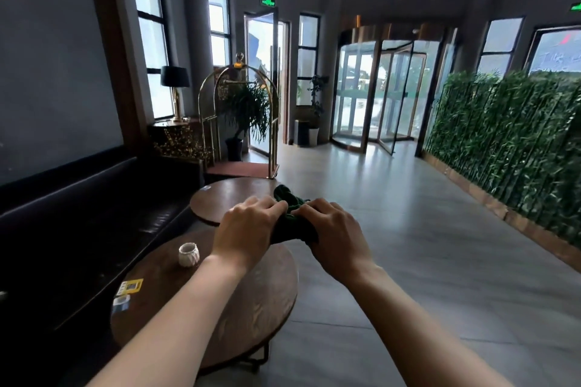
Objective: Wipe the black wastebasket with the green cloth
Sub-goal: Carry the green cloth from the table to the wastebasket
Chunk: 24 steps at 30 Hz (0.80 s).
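A dark green cloth (pixel 291 220) is bunched up between my two hands, held in the air above the edge of a round wooden table. My left hand (pixel 248 229) grips its left side and my right hand (pixel 338 234) grips its right side, knuckles up. Far down the hall, beside the open side door, stands a dark bin-like container (pixel 302 132); I cannot tell whether it is the black wastebasket.
Two round wooden tables (pixel 251 308) (pixel 226 198) stand beside a black bench (pixel 78 214) on the left; a small white cup (pixel 188 254) sits on the near one. A brass luggage cart (pixel 239 122), potted plants, a revolving door (pixel 386 97) and a green hedge wall (pixel 509 148) lie ahead.
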Available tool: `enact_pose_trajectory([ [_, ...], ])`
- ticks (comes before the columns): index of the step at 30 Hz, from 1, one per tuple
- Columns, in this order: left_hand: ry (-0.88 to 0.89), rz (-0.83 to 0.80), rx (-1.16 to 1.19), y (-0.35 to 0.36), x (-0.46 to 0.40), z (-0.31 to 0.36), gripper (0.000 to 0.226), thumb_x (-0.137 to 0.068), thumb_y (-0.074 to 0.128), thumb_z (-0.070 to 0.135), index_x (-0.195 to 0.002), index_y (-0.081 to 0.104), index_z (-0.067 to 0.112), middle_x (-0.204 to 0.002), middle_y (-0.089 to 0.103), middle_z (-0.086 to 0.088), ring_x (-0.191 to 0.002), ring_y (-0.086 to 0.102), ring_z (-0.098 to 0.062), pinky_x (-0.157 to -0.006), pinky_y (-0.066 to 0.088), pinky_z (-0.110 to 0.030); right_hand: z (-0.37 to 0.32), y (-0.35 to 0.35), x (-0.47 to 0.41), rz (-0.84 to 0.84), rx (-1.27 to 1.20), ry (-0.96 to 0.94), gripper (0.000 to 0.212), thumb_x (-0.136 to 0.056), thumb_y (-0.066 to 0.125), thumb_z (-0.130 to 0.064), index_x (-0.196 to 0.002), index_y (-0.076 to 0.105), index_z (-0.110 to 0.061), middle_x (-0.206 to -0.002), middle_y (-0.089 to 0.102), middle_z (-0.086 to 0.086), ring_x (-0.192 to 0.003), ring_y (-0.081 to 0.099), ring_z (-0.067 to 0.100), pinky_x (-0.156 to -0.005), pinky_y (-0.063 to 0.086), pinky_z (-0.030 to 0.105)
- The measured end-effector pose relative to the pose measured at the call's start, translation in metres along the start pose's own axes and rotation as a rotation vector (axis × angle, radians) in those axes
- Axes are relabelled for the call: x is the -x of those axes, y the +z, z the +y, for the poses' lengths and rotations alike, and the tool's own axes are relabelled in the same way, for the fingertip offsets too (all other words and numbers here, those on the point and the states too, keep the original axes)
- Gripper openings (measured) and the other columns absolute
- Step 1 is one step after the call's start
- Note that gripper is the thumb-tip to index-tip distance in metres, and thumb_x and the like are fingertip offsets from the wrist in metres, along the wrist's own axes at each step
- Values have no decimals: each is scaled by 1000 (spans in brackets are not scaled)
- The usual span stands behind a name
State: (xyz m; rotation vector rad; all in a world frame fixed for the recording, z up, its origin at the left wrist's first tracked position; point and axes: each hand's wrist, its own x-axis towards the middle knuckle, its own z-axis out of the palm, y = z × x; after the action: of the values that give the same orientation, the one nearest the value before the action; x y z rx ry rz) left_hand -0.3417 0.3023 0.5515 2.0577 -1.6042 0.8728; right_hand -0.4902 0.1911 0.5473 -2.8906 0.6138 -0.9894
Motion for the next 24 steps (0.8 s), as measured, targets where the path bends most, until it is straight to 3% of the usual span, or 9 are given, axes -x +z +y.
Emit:
enact_pose_trajectory([
  [8,-40,-125,-9,12,59,53,19,-89,64,25,-108,68,24,-101,73,5,-87,68,-25,-61,47,-35,13,21,73,-85,-62,50,33,-98,68,-23,-130,66,-26,-128,64,0,-110,61,29,-84,56,44],
  [13,-23,-172,32,14,92,61,33,-86,44,34,-105,67,22,-97,72,2,-82,67,-27,-63,54,-40,2,27,107,-123,-67,64,31,-98,68,-26,-130,65,-27,-129,63,-1,-110,60,27,-84,57,45],
  [17,-4,-187,31,14,117,59,38,-85,40,45,-105,66,24,-94,71,4,-79,67,-26,-57,51,-38,-14,32,127,-137,-62,82,31,-97,70,-24,-127,66,-26,-126,64,-1,-108,61,27,-82,57,46],
  [24,-28,-208,25,28,172,39,26,-76,81,35,-95,66,26,-90,71,9,-74,68,-21,-56,50,-34,-53,65,159,-187,-37,129,35,-95,70,-20,-129,66,-26,-125,65,0,-106,61,28,-81,57,46],
])
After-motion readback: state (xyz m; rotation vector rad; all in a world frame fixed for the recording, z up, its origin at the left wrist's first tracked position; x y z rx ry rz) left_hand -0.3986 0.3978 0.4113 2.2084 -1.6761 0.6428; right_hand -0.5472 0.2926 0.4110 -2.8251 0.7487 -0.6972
